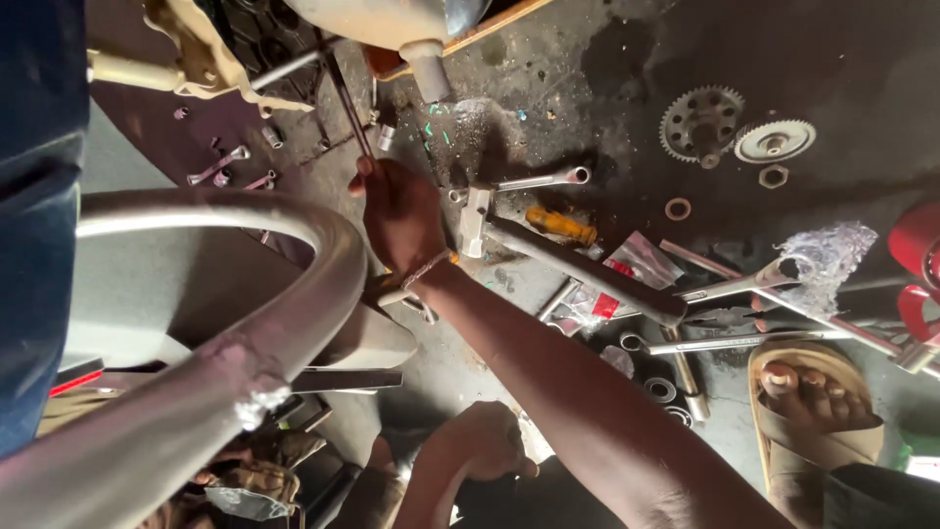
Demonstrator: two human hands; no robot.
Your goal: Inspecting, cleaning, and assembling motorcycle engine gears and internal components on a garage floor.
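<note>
Right hand: we find the right hand (403,217) closed around a thin metal rod (345,90) that runs up toward the machine part.
Left hand: we note the left hand (482,443) curled into a fist low in view; its contents are hidden from us.
Floor: a hammer (548,253) lies just beside the right hand; two sprockets (732,129) sit well apart.

A rough repair workshop, worked on the ground; the oil-stained concrete floor (587,59) is strewn with tools; two toothed sprockets (701,122) lie loose on it, a hex nut (774,176) just beside them, spanners (548,179) and a hammer (558,250) nearby, small sockets (272,136) farther off.
</note>
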